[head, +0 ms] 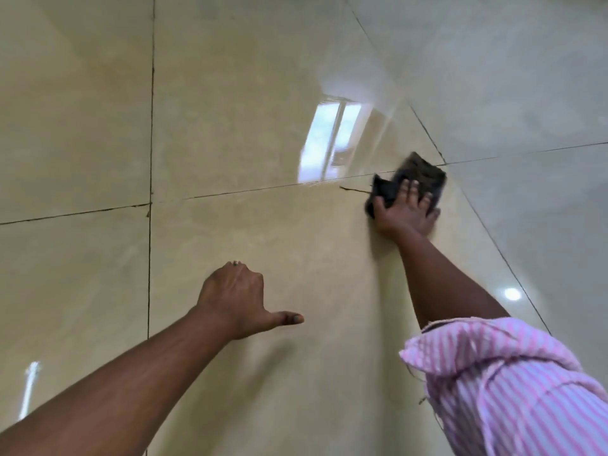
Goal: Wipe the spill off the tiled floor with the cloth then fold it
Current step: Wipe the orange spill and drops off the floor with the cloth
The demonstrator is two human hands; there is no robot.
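A dark cloth [419, 171] lies crumpled on the glossy beige tiled floor [230, 126], right of centre, over a grout line. My right hand [406, 210] presses flat on the cloth's near part, fingers spread across it. My left hand [238, 299] rests on the floor nearer to me, fingers curled under and thumb pointing right, holding nothing. A thin dark streak [355, 189] runs along the tile just left of the cloth. No other spill is plain to see in the glare.
Dark grout lines [152, 126] divide the large tiles. A bright window reflection [332, 139] shines on the floor beyond the cloth. My pink striped sleeve [506, 383] fills the lower right corner.
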